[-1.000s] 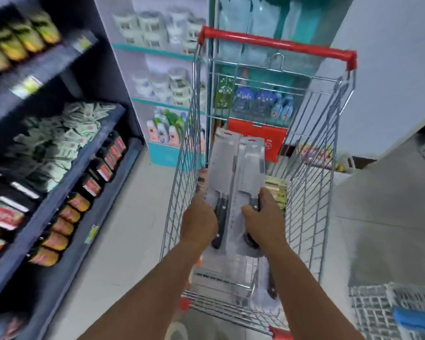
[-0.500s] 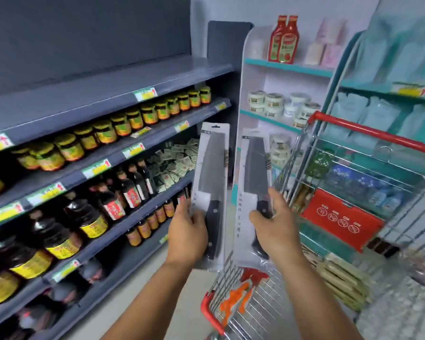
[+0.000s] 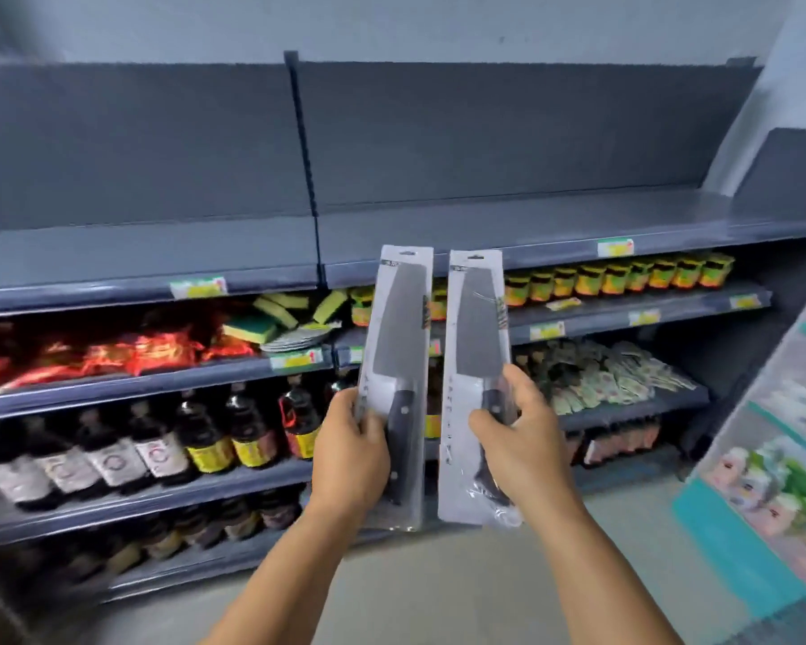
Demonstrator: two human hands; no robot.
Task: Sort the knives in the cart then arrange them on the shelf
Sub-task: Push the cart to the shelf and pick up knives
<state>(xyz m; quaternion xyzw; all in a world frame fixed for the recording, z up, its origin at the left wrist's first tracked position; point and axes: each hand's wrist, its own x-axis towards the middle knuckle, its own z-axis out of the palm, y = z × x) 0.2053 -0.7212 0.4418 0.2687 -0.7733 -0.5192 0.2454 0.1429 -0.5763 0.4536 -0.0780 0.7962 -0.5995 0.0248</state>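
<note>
I hold two packaged cleaver knives upright in front of the dark grey shelving. My left hand [image 3: 351, 453] grips the lower end of the left knife pack [image 3: 400, 337], a grey card with a wide blade and black handle. My right hand [image 3: 517, 442] grips the right knife pack [image 3: 478, 337] at its handle. The two packs stand side by side, a small gap apart. Behind and above them runs the bare top shelf [image 3: 508, 221]. The cart is out of view.
Lower shelves carry yellow-lidded jars [image 3: 620, 277], sponges [image 3: 271, 318], red packets [image 3: 112, 351], dark sauce bottles [image 3: 205, 439] and small sachets [image 3: 610, 370]. A white and teal rack [image 3: 764, 481] stands at the right. Grey floor lies below.
I have turned left from the cart to face the shelving. Both knife packs rose out of the cart with my hands and now stand slightly apart before the shelves.
</note>
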